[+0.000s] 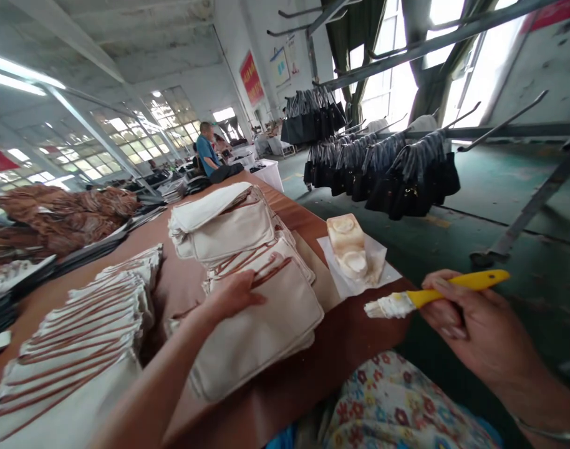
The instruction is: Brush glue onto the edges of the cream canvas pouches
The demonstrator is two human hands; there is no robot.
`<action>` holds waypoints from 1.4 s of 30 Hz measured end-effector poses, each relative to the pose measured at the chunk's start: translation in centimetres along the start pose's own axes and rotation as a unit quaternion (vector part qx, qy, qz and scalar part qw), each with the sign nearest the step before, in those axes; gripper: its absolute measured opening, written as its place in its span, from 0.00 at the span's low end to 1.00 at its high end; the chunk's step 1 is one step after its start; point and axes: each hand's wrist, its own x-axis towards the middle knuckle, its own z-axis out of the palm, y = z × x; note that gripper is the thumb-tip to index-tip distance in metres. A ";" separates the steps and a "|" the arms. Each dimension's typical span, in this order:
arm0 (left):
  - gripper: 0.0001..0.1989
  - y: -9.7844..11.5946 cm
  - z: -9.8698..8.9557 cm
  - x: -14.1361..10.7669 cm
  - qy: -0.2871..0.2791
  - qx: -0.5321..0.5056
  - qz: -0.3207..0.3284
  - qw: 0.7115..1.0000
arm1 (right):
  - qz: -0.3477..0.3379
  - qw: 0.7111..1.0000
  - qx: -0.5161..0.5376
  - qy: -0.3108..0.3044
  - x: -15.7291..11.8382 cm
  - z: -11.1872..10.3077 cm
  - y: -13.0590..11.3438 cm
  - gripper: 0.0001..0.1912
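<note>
My right hand [472,324] is closed around the yellow handle of a paintbrush [463,284]. Thick white paste coats its bristles, which point left over the table's near corner. My left hand [236,293] lies on the upper part of a cream bag panel [270,318] with brown edging, thumb and fingers apart. That panel tops an overlapping pile, and more folded cream pieces [233,224] are stacked behind it. Between the pile and the table's right edge, a paste-smeared plastic container [345,234] rests on a white sheet [334,274], with white paste at its near opening.
A long row of overlapping cream pieces [79,343] covers the left of the brown table [289,206]. Beyond are brown bundles [70,209] and dark stacks. Black bags [397,181] hang from a metal rack [500,131] at right. A person in blue [205,149] stands farther back.
</note>
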 end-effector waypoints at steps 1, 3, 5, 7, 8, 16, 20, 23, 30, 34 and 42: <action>0.24 1.0 2.6 -0.7 -0.015 -0.007 0.000 1.000 | 0.002 1.000 -0.006 -0.008 -0.1 -0.2 -0.1 0.10; 0.29 2.4 6.4 -1.9 -0.015 -0.011 0.000 1.000 | 0.003 1.000 -0.017 -0.015 -0.2 -0.4 -0.1 0.09; 0.32 3.1 8.3 -2.8 0.047 -0.009 0.004 0.999 | 0.001 1.000 -0.025 -0.015 -0.1 -0.6 -0.1 0.09; 0.29 3.4 9.0 -3.2 0.100 -0.004 0.034 0.994 | -0.003 1.000 -0.029 -0.011 -0.1 -0.6 0.1 0.08; 0.26 3.6 9.1 -3.1 0.110 -0.003 0.047 0.993 | -0.006 1.000 -0.028 -0.011 0.0 -0.5 0.3 0.08; 0.10 5.4 9.3 -2.8 0.172 -0.006 0.062 0.983 | -0.002 0.999 -0.033 -0.019 -0.9 1.4 1.3 0.09; 0.08 4.4 9.0 -7.2 0.284 -0.004 0.116 0.952 | -0.012 0.999 -0.045 -0.009 -0.5 0.3 0.9 0.08; 0.05 4.1 8.6 -9.8 0.333 -0.010 0.116 0.936 | -0.010 0.999 -0.041 -0.006 0.1 -0.3 0.8 0.07; 0.04 4.9 8.1 -5.9 0.159 -0.090 -0.039 0.982 | 0.003 0.999 -0.032 -0.035 -0.5 1.4 1.7 0.08; 0.10 4.9 8.5 -2.4 -0.008 -0.125 -0.105 0.987 | 0.010 0.999 -0.019 -0.039 -0.9 1.8 2.0 0.09; 0.21 6.0 9.6 -0.6 0.001 -0.144 -0.126 0.982 | 0.028 0.998 0.014 -0.064 0.3 2.7 2.8 0.12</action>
